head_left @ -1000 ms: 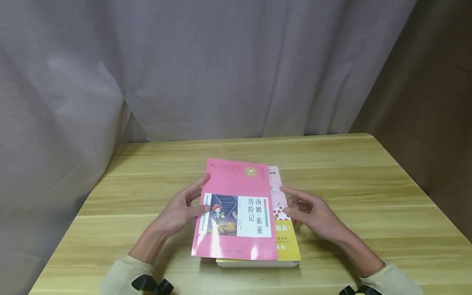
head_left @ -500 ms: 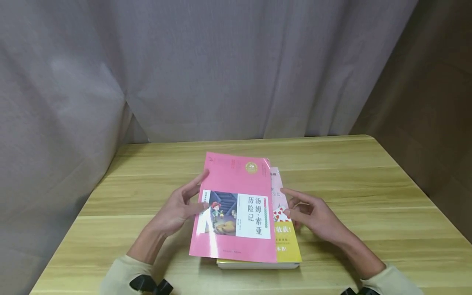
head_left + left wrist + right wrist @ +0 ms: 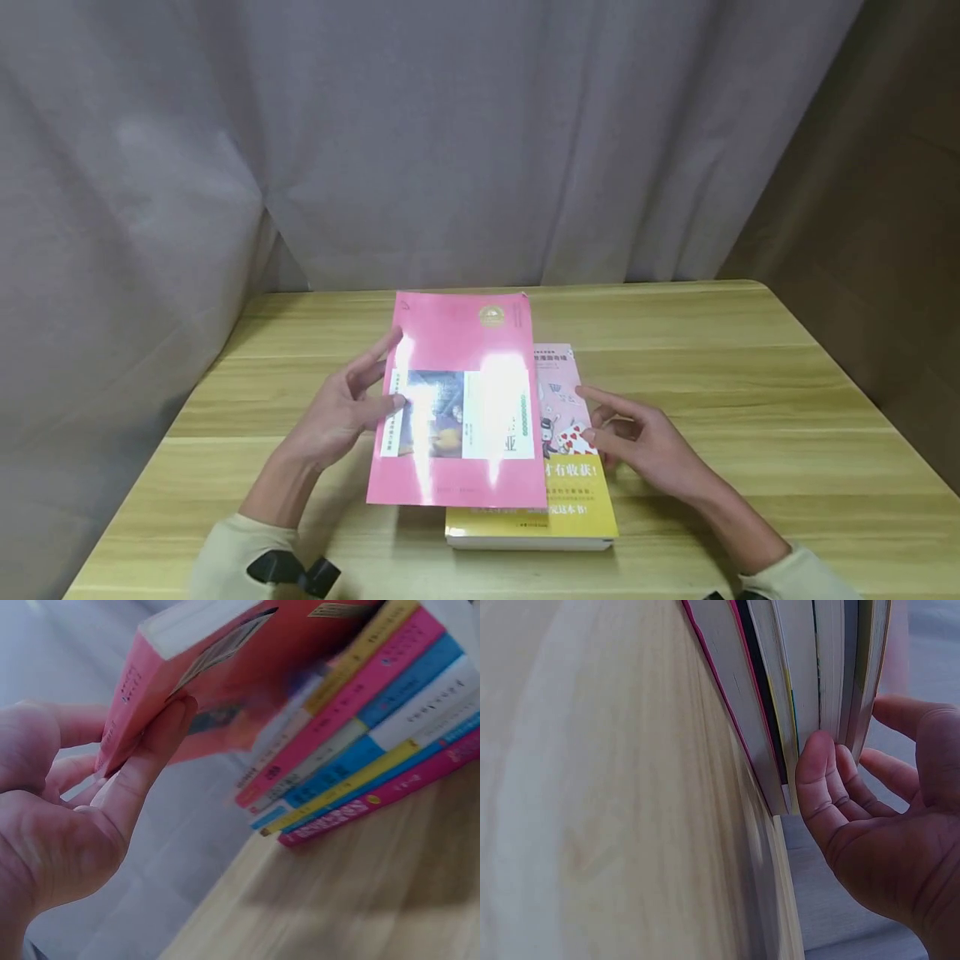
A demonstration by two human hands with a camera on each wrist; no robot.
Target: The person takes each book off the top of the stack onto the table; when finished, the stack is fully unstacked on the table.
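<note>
Pink book (image 3: 461,417) is raised above the stack of books (image 3: 573,492), offset left, long axis pointing away from the person. Left hand (image 3: 337,421) is nearer, pinching its left spine edge. Right hand (image 3: 645,442): fingers loosely bent, touching stack's right side.

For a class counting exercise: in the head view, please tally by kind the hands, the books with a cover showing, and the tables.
Hands: 2 (left hand, right hand)
Books with a cover showing: 2 (held pink book, pink-and-yellow book)
Tables: 1 (wooden table)
Total: 5
</note>
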